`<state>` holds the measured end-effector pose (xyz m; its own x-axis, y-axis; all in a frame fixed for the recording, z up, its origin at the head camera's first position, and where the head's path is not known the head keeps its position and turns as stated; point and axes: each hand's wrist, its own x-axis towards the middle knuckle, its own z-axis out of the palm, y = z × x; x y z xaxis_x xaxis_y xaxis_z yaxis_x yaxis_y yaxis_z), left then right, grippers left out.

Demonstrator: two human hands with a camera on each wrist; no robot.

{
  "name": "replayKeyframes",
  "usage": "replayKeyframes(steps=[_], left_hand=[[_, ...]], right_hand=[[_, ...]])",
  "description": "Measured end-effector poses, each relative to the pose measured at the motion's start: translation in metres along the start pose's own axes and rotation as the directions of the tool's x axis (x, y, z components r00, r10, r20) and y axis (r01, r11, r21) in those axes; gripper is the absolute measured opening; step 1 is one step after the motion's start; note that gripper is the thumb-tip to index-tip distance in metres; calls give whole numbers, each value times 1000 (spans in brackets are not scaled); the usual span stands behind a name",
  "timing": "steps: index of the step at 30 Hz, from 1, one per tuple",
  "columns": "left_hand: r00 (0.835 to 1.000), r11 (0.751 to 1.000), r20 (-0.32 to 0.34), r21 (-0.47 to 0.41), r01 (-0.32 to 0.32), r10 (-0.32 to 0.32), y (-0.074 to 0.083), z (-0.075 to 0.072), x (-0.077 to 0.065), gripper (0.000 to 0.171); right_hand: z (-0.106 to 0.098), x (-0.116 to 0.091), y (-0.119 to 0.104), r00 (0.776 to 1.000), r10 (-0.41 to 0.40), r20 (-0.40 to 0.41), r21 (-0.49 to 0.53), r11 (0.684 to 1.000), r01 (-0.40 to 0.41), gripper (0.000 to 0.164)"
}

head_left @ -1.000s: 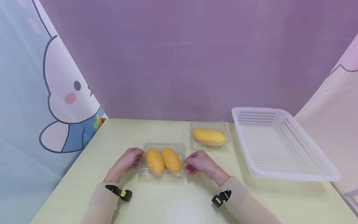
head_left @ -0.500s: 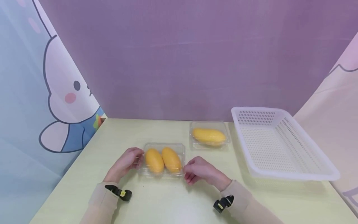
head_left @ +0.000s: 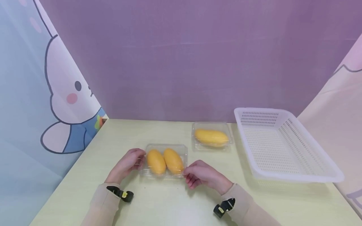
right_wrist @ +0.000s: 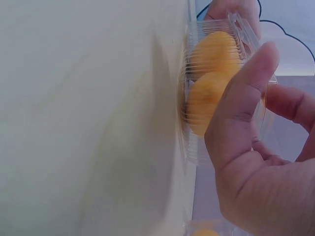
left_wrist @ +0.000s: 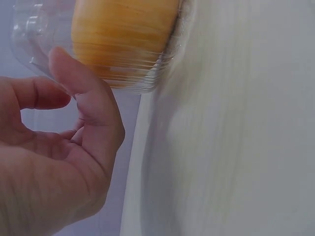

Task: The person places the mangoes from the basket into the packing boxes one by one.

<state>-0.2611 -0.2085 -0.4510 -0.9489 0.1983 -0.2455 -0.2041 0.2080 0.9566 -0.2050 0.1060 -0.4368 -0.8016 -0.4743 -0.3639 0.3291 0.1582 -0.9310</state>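
A clear plastic box with two orange-yellow mangoes inside lies on the table in the head view. At its left side, my left hand pinches the rim between thumb and index finger; the left wrist view shows the thumb against the ribbed wall. My right hand holds the box's front right corner, its thumb and index finger on either side of the rim in the right wrist view. The other fingers of both hands curl beneath, partly hidden.
Behind and to the right stands a second clear box with a yellow mango in it. A white perforated basket occupies the table's right side. A purple sheet rises at the table's back edge.
My right hand has slid toward me along the box's right side to its front corner, then slightly left. The left hand and the box have stayed in place.
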Motion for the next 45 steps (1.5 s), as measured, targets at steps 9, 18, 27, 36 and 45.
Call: replayKeyframes(steps=[9, 18, 27, 36, 45], left_hand=[[1000, 1000, -7, -2, -9, 9, 1, 1, 2, 22], [999, 1000, -34, 27, 1, 0, 2, 2, 1, 25], [997, 999, -66, 36, 33, -30, 1, 4, 4, 29], [998, 997, -67, 80, 14, -8, 2, 3, -3, 33], [998, 997, 58, 71, 7, -11, 3, -2, -17, 32]], right_hand=[[0, 0, -1, 1000, -19, -8, -4, 1000, 19, 16], [4, 0, 3, 999, -34, -38, 8, 999, 34, 16], [9, 2, 2, 995, -41, -87, 44, 998, 45, 14], [12, 5, 0, 985, -52, -163, 67, 996, 64, 13], [10, 11, -2, 973, -48, -226, 122, 990, 77, 17]])
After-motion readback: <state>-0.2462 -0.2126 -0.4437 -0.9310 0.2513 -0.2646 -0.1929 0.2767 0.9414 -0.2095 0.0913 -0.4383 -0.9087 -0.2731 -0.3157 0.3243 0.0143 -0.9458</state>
